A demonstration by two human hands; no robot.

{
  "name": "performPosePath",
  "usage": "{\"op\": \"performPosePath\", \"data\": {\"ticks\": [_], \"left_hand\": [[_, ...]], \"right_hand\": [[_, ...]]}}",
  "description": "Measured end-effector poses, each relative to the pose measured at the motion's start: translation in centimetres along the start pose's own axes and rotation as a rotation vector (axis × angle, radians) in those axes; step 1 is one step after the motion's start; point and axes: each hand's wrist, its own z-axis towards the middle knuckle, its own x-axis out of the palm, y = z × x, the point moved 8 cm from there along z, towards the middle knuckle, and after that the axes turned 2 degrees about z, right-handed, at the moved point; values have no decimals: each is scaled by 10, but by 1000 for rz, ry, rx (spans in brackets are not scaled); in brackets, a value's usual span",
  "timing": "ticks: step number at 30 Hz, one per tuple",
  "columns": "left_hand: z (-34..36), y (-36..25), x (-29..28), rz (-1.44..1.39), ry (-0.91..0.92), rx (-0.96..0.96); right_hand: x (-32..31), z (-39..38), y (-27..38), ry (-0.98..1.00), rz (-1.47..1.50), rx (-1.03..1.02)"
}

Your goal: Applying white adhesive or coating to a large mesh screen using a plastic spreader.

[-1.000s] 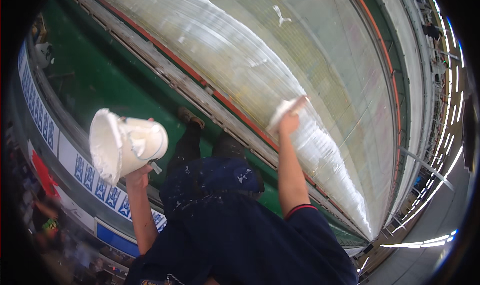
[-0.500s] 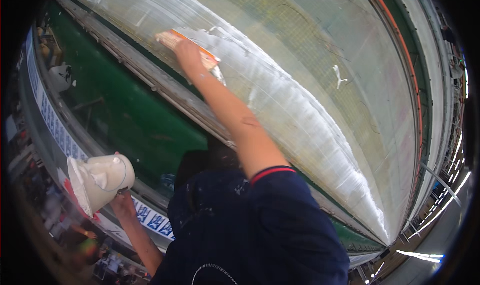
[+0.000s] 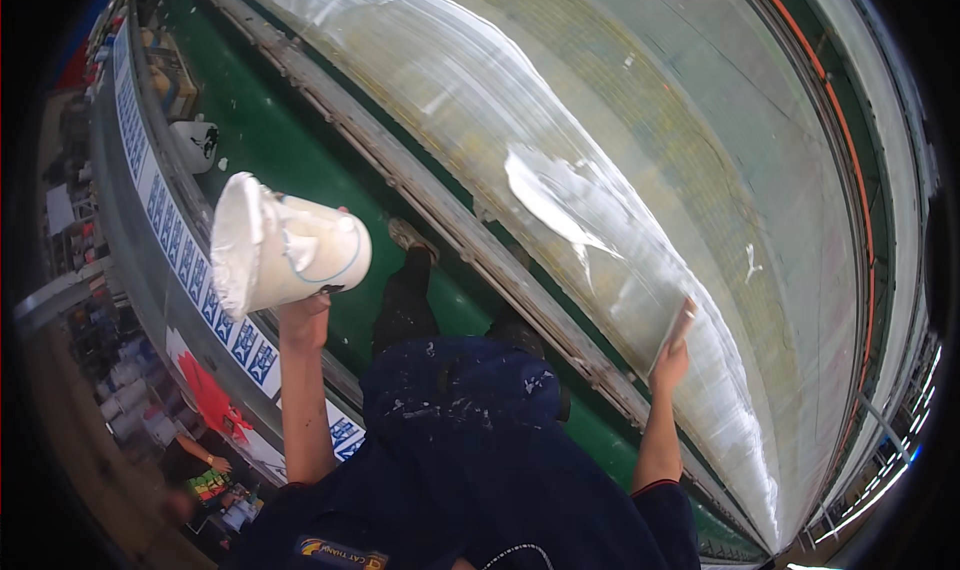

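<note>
My left hand [image 3: 303, 322] is closed under a white bucket [image 3: 335, 248], which lies tipped with its mouth to the left. Thick white paste coats the rim and inside. My right hand [image 3: 671, 366] grips a flat spreader [image 3: 682, 322] with a wood-coloured edge, seen nearly edge-on at the right part of a long, pale, curved panel [image 3: 690, 150]. A thick patch of white paste [image 3: 548, 192] lies on the panel to the left of the spreader. Around it runs a broad, thin smear of the same paste.
A metal rail [image 3: 400, 185] runs along the panel's near edge. Beyond it lies a green floor [image 3: 270, 120] where my legs show. Another white bucket [image 3: 194, 145] stands at the far left. Over the side barrier, a person's arm [image 3: 205, 457] shows at lower left.
My right hand has moved from the panel's upper left to its lower right with the spreader. A thick paste patch now shows mid-panel. The bucket sits higher and further right in view.
</note>
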Motion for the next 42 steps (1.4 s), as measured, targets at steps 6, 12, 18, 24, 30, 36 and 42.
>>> {"op": "performPosePath", "data": {"ticks": [6, 12, 18, 24, 30, 36, 42], "left_hand": [[88, -9, -146, -107, -133, -208], [224, -74, -281, -55, -156, -254], [370, -186, -412, -112, -212, -45], [521, -264, -557, 43, -349, 97], [710, -331, -605, 136, -267, 68], [855, -401, -661, 116, -119, -3], [987, -430, -704, -41, -230, -159]], "right_hand": [[62, -4, 125, -258, -7, 308], [170, 40, 391, -275, 32, 290], [297, 68, 789, -234, 141, 225], [426, 110, 1194, -133, 328, 110], [546, 99, 1539, 52, 96, -763], [532, 48, 1496, 259, -41, -1108], [422, 110, 1256, 102, -303, -396]]}}
